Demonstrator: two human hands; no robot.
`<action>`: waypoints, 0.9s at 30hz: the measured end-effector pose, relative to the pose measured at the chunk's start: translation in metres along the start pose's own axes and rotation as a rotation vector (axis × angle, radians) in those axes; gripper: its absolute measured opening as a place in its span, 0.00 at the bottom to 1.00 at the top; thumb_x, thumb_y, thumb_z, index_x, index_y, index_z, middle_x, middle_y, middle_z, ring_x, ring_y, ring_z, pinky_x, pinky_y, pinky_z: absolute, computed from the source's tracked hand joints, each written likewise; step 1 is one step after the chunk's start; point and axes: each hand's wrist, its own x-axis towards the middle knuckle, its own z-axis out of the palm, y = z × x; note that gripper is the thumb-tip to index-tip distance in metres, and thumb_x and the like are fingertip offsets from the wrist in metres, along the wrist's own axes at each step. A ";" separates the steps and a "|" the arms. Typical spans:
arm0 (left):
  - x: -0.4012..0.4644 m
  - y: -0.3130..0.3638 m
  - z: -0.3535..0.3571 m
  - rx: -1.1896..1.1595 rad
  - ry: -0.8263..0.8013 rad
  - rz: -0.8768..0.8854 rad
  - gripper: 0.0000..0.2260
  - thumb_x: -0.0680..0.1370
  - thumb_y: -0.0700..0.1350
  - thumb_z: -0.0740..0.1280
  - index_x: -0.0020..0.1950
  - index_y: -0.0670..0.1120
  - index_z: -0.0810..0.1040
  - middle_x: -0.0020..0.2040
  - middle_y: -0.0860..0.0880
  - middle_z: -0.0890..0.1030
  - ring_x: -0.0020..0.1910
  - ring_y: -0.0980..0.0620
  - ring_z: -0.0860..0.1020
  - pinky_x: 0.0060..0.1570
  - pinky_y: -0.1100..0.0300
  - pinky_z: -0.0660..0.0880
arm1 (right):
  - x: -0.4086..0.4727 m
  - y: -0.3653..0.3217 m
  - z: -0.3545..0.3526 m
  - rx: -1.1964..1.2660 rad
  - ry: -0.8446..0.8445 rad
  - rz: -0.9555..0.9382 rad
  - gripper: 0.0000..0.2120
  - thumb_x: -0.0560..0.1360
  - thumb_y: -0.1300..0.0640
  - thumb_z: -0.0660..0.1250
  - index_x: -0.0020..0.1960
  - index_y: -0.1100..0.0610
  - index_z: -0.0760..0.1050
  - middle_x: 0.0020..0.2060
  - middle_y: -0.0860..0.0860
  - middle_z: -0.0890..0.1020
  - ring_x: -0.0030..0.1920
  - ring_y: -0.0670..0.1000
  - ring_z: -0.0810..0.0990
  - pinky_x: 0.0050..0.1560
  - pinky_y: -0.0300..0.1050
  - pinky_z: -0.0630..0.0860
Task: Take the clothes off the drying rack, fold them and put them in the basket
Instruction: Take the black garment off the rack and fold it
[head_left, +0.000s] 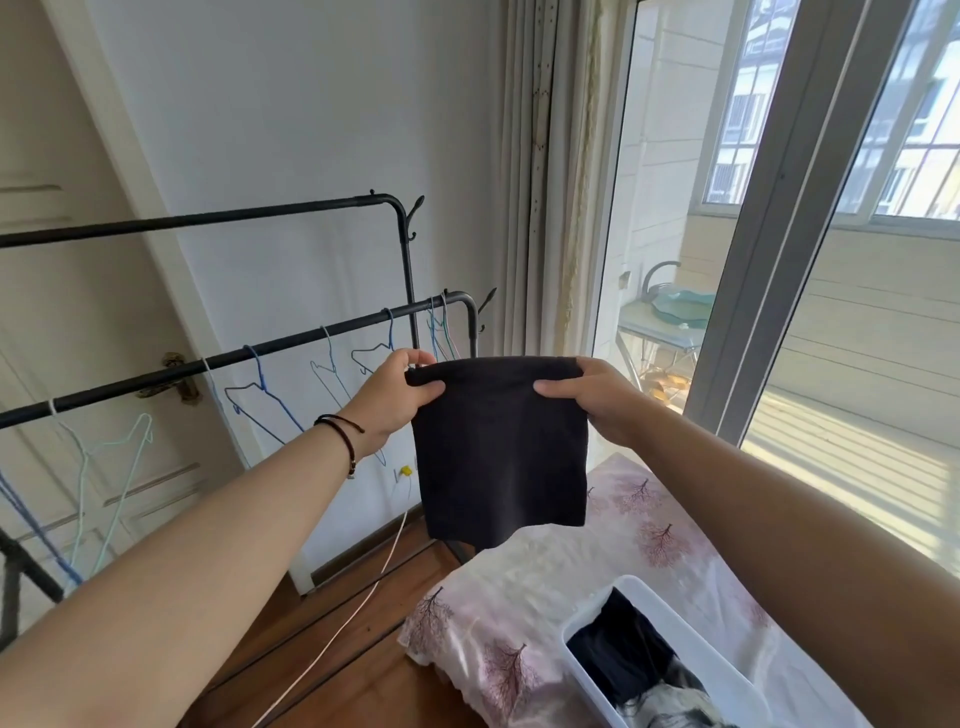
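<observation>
A: Hands? Garment position?
B: Left hand (387, 397) and right hand (597, 397) each pinched a top corner of the folded black knit cloth (501, 452), hanging above the floral-covered bed (545, 587), near the white plastic basket (576, 670).

No text, label, brand, number or sign can be read anywhere in this view.
</observation>
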 end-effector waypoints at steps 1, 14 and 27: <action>0.001 0.000 0.002 -0.088 -0.002 -0.026 0.13 0.79 0.40 0.68 0.62 0.45 0.73 0.56 0.44 0.80 0.55 0.46 0.79 0.57 0.54 0.78 | -0.001 0.003 -0.002 0.070 -0.013 0.013 0.13 0.73 0.63 0.73 0.57 0.59 0.79 0.52 0.55 0.85 0.54 0.55 0.84 0.58 0.51 0.79; -0.002 0.006 0.061 -0.384 -0.044 -0.141 0.11 0.83 0.45 0.61 0.64 0.45 0.73 0.59 0.45 0.79 0.58 0.46 0.78 0.57 0.49 0.78 | -0.028 0.035 -0.023 0.416 -0.033 0.228 0.23 0.71 0.50 0.74 0.61 0.61 0.78 0.52 0.58 0.84 0.51 0.58 0.84 0.56 0.52 0.79; -0.006 -0.009 0.105 -0.614 -0.536 -0.500 0.25 0.79 0.63 0.59 0.62 0.44 0.80 0.58 0.44 0.83 0.57 0.44 0.82 0.59 0.48 0.76 | -0.055 0.083 -0.063 0.551 0.128 0.344 0.27 0.68 0.54 0.76 0.65 0.61 0.76 0.50 0.58 0.85 0.47 0.57 0.85 0.52 0.52 0.80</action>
